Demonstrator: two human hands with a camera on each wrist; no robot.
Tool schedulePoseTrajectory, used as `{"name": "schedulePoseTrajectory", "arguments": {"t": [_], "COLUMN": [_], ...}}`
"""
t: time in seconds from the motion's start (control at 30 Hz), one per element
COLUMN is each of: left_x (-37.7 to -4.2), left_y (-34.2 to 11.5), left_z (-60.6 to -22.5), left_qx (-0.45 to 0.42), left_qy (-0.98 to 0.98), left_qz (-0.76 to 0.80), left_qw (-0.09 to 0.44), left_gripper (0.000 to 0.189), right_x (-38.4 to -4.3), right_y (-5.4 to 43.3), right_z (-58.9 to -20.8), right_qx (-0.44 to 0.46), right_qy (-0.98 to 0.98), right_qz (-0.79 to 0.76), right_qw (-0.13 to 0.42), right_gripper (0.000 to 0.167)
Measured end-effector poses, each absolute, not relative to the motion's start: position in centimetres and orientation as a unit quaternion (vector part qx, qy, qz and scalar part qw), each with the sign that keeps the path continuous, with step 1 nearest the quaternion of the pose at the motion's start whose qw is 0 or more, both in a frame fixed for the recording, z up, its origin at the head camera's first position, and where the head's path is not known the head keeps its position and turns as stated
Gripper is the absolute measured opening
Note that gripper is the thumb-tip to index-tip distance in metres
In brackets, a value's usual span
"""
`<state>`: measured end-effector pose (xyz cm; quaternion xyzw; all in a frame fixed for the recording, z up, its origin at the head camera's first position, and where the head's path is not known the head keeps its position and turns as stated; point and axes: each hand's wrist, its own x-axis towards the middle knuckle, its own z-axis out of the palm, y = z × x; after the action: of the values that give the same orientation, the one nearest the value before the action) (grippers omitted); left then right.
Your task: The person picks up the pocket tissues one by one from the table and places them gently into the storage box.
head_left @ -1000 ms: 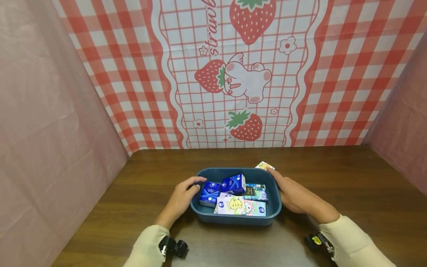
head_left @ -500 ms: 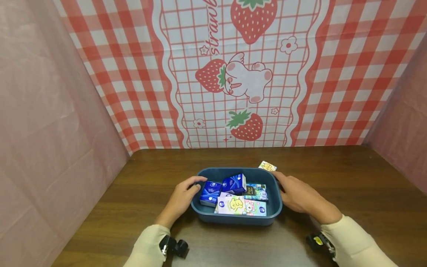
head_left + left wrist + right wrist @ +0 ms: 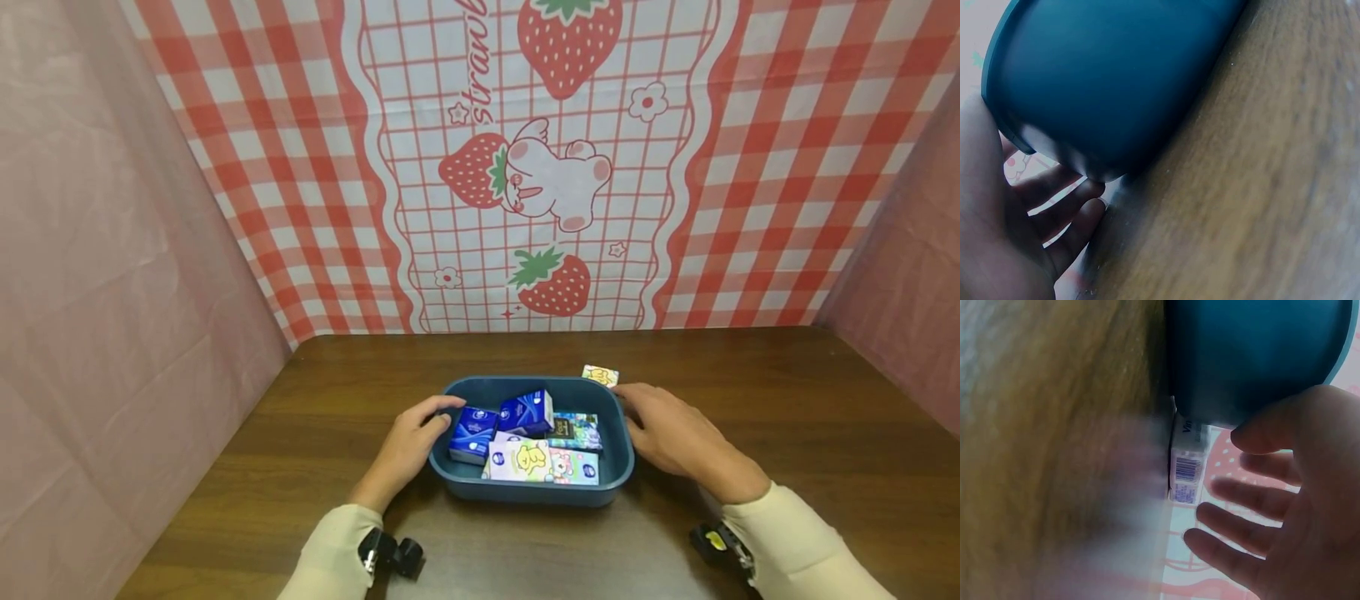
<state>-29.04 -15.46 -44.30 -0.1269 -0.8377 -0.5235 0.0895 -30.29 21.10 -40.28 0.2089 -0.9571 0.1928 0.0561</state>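
Observation:
A dark teal plastic bin [image 3: 525, 496] stands on the table, holding several tissue packs: two blue ones [image 3: 471, 433], a dark blue-green one [image 3: 574, 430] and pale cartoon-printed ones [image 3: 520, 461]. My left hand [image 3: 408, 437] grips the bin's left end, thumb and forefinger over the rim, other fingers along the outer wall in the left wrist view. At the far right corner my right hand [image 3: 667, 429] has its fingers spread and extended, thumb tip right at the bin's wall in the right wrist view. Behind that corner lies another tissue pack [image 3: 1187, 465], partly hidden by the bin, near the right fingertips.
The brown wooden table [image 3: 360, 367] ends at a red-and-white checked cloth [image 3: 555, 183] with strawberry prints. Pink fabric hangs at the left [image 3: 112, 292] and at the right [image 3: 900, 292]. Black wrist devices [image 3: 393, 556] sit on the cream sleeves.
The tissue pack behind the bin has shifted slightly right and turned straighter. My right hand has moved a little right. The left hand and the bin hold nearly the same place.

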Motion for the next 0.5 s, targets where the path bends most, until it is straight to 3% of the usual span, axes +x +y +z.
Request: {"name": "schedulePoseTrajectory", "arguments": {"t": [0.23,0.5], "left_x": [-29.13,-29.05], "left_y": [-15.29,-15.45], "left_z": [-44.22,-44.23], "left_qx": [-0.122,-0.126], "left_qy": [-0.837,-0.84], "left_qz": [-0.525,-0.519], "left_qw": [0.092,0.093], "left_gripper": [0.027,0.028], "right_x": [-30.58,-30.31], "right_y": [21.09,21.2], "right_z": [-40.76,-40.8], "right_qx": [0.29,0.276], "right_qy": [-0.921,-0.926], "right_qz": [0.257,0.256], "right_qw": [0.042,0.033], "right_gripper": [0.055,0.063]}}
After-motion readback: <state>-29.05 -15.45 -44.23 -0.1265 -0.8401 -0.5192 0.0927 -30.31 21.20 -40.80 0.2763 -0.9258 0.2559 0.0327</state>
